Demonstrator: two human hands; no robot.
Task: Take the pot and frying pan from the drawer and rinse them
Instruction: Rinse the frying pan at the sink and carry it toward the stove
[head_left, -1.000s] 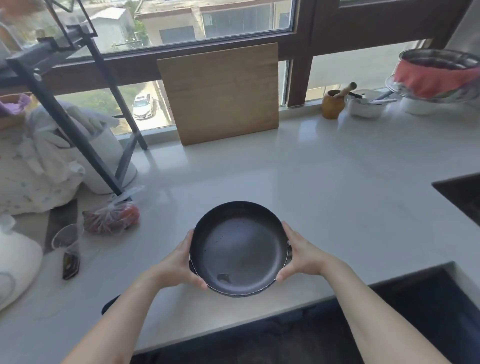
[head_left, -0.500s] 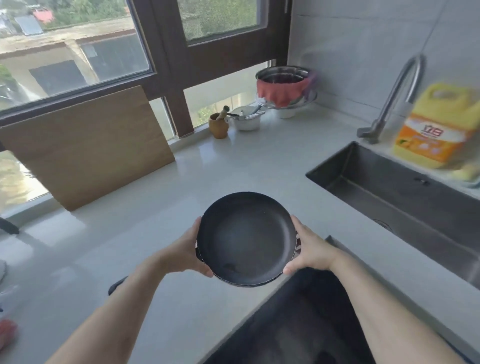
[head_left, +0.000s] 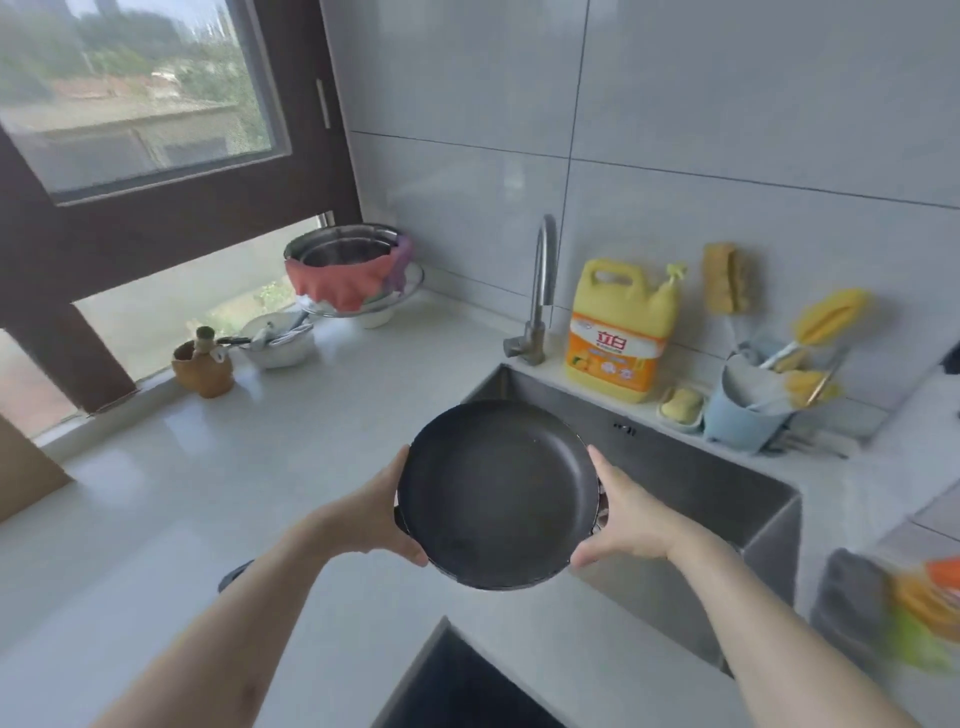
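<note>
A round black frying pan (head_left: 498, 493) is held in the air between both hands, over the left end of the steel sink (head_left: 691, 483). My left hand (head_left: 374, 519) grips its left rim and my right hand (head_left: 623, 514) grips its right rim. Below the pan a second dark piece with a handle stub (head_left: 235, 574) pokes out under my left forearm; I cannot tell whether it is the pot. The curved tap (head_left: 543, 291) stands behind the sink, with no water visible.
A yellow detergent jug (head_left: 618, 332), a soap dish (head_left: 680, 405) and a blue holder with brushes (head_left: 753, 405) line the sink's back edge. Metal bowls under a red cloth (head_left: 348, 270) stand at the window. A dark hob (head_left: 457, 691) lies at the near edge.
My view and both hands have swung right with the pan, from the counter by the cutting board to over the sink. The grip on the pan is unchanged.
</note>
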